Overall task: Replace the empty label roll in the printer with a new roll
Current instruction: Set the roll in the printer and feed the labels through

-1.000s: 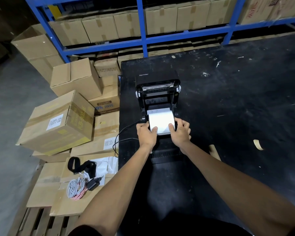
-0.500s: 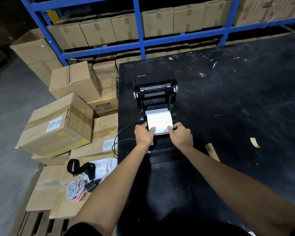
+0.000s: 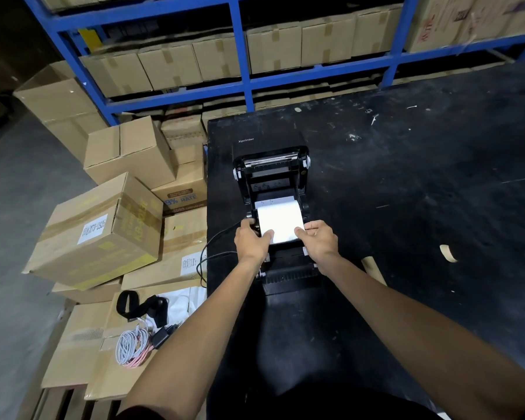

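Both hands, apparently gripping label roll [image 3: 279, 220] in printer [image 3: 270, 165].

One printer [image 3: 272, 177] stands open with one white label roll [image 3: 279, 221] between two hands, left hand [image 3: 252, 242] and right hand [image 3: 317, 242]. Left of the left hand lie one coiled cable bundle [image 3: 132, 348] and one black strap [image 3: 140, 306]. Right of the right hand lie two tape scraps [image 3: 447, 253].

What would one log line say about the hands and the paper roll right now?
printer: lid open | label roll: in bay | left hand: on roll's left end | right hand: on roll's right end
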A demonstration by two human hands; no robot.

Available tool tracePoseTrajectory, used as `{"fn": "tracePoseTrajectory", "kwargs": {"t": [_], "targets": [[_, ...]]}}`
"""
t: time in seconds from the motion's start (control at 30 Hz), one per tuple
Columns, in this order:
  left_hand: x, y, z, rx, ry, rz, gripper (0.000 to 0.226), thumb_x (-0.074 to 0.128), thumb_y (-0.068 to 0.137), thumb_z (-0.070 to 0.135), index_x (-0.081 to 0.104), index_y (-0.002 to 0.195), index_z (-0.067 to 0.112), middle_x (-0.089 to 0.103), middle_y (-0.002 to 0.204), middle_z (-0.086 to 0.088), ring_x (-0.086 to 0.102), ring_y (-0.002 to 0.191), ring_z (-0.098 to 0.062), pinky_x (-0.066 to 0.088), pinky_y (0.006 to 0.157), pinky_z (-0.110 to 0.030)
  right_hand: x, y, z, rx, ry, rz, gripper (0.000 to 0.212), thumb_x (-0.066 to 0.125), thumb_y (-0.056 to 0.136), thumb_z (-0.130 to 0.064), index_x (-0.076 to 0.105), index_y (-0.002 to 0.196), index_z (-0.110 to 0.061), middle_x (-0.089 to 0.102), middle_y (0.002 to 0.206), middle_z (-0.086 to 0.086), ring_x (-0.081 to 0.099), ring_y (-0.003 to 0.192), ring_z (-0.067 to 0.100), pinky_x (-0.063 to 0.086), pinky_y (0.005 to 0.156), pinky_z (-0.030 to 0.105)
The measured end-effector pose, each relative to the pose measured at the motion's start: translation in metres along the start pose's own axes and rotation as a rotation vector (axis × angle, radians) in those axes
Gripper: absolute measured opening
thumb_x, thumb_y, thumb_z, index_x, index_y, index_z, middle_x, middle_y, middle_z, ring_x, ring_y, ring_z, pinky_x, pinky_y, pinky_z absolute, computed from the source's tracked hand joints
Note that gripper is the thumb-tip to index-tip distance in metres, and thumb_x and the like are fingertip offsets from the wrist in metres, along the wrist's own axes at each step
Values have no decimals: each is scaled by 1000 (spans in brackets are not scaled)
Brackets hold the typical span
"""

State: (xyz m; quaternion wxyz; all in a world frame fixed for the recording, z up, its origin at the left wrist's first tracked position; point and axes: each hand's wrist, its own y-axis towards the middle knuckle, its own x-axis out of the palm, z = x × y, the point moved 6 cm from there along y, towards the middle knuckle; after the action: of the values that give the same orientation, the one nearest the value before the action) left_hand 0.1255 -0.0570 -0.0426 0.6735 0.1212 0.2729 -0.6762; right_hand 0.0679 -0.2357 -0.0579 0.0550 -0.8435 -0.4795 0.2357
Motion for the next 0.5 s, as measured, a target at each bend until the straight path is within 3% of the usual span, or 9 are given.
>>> {"fn": "tracePoseTrajectory", "kwargs": {"t": [0.1,0.17,0.33,0.43,0.5], "targets": [[-3,-2,-7,-65,-86,5,30,74,85,22,51,102,14,57,87,-3,56,71,-14,44,57,-21,-5,-2,2,3,-27,-66,17,69,88,-28,64,102,-20,64,81,-9,59,69,5,46,56,20],[-6,-3,-15,-126,-108,14,27,75,83,21,52,94,14,57,84,-1,51,62,-8,37,48,-17,-5,-5,4,8,-58,-99,10,67,87,-24,67,96,-20,67,79,-5,58,64,5,48,52,20],[-3,-4,-23,-156,-168,-36,21,81,78,18,62,85,16,66,86,-2,60,73,-13,44,58,-22,-3,-14,7,14,-96,-140,18,58,84,-22,63,82,-5,58,74,3,49,66,17,41,56,28],[1,-5,-25,-165,-180,-79,21,84,75,16,65,82,13,69,88,-4,62,76,-17,52,67,-27,-5,-17,7,-2,-94,-110,24,58,80,-31,48,68,-12,46,67,2,42,63,20,37,57,33],[6,-5,-27,-182,-198,-122,20,86,74,14,66,77,12,70,89,-4,64,79,-18,55,75,-30,-7,-17,6,-21,-95,-98,34,64,81,-42,57,69,-12,53,66,-3,49,65,19,43,61,34]]}}
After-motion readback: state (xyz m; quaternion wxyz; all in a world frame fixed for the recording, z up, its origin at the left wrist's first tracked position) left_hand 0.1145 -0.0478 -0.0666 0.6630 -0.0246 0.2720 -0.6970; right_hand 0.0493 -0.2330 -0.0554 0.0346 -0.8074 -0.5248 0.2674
